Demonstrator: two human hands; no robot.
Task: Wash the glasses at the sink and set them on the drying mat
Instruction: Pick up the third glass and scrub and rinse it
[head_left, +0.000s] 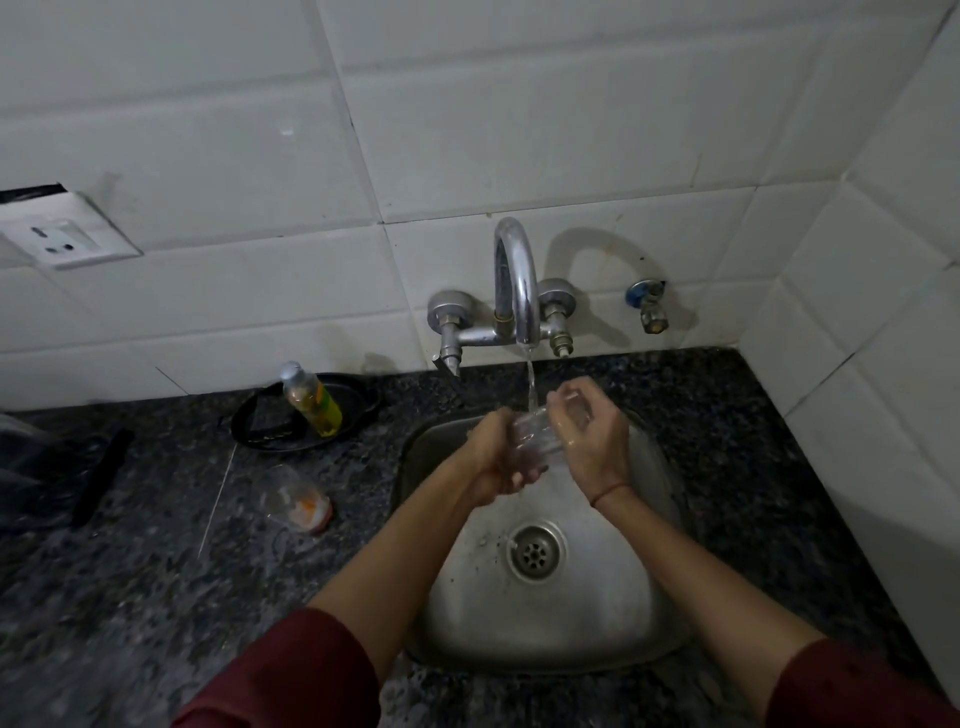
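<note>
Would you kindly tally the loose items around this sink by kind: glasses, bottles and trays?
Glasses: 2 (held glass, counter glass)
Bottles: 1 (bottle)
Trays: 1 (black tray)
Total: 4

bottle (311, 400) of yellow liquid standing on black tray (358, 401) | tray on speckled granite counter (130, 597), near tiled wall (467, 130) | white socket (62, 234) on wall, left | small valve (649, 306) on wall, right
</note>
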